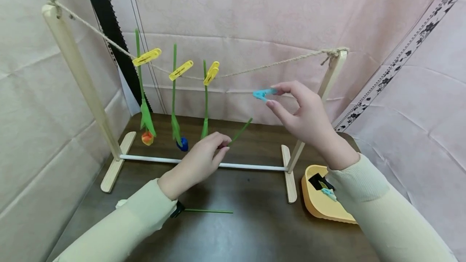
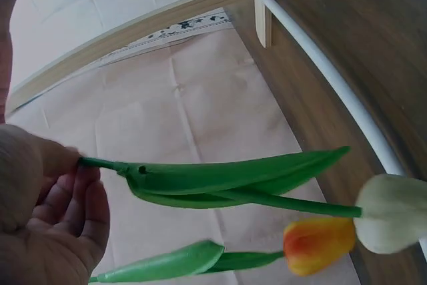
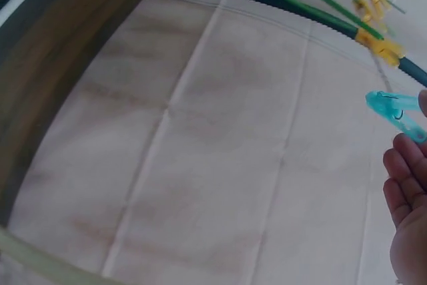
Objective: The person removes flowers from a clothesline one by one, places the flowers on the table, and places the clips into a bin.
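My left hand [image 1: 204, 159] pinches the green stem of a white artificial tulip [image 2: 392, 214]; in the head view the stem's free end slants up past the fingers, and the bloom is hidden. A light-blue clothespin [image 1: 264, 94] is pinched between the thumb and fingers of my right hand [image 1: 303, 112], to the right of the hung flowers and below the rope [image 1: 269, 64]. Yellow clothespins [image 1: 181, 70] fix three tulips head down on that rope: an orange-red tulip [image 1: 147, 138], a blue tulip [image 1: 183, 144], and one whose bloom the left hand covers.
Two wooden posts [image 1: 81, 76] carry the rope, joined low down by a white rod [image 1: 255, 167]. At the right stands a yellow tray [image 1: 316, 209] holding a blue clothespin [image 1: 329, 193] and a black item. Another green stem [image 1: 209, 211] lies on the dark table [image 1: 262, 229] near the left forearm.
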`<move>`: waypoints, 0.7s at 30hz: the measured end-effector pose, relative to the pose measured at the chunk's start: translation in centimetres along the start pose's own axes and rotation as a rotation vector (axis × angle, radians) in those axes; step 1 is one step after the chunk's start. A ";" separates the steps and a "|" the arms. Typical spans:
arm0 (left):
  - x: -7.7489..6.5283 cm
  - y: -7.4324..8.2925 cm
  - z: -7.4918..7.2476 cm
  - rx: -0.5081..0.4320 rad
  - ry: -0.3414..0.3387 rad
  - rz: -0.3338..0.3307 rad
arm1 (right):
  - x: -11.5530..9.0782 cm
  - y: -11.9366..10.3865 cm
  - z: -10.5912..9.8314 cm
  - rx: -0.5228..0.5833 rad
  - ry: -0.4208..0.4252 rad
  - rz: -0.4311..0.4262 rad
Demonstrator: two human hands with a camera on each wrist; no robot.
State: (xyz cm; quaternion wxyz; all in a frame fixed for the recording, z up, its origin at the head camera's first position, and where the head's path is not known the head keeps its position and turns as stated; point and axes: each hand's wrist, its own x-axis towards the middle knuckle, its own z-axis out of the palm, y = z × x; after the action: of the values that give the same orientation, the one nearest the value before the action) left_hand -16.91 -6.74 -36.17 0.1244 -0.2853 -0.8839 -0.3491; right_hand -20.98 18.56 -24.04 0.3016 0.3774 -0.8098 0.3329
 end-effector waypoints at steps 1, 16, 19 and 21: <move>-0.1 0.0 0.0 0.017 -0.014 0.015 | -0.3 0.2 0.0 0.003 -0.004 0.007; -2.4 -0.9 0.9 0.174 -0.243 0.112 | -8.2 5.0 -1.9 -0.090 -0.136 0.129; -3.0 -1.2 1.2 0.214 -0.294 0.117 | -10.0 5.7 -2.4 -0.106 -0.139 0.135; -3.4 -1.3 1.4 0.224 -0.322 0.113 | -11.1 5.9 -2.7 -0.114 -0.142 0.137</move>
State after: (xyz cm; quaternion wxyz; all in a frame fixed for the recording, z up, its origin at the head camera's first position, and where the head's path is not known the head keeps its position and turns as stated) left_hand -15.00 -7.97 -39.33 0.0319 -0.3711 -0.9082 -0.1909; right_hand -19.19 28.04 -32.48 0.2409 0.3260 -0.8707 0.2786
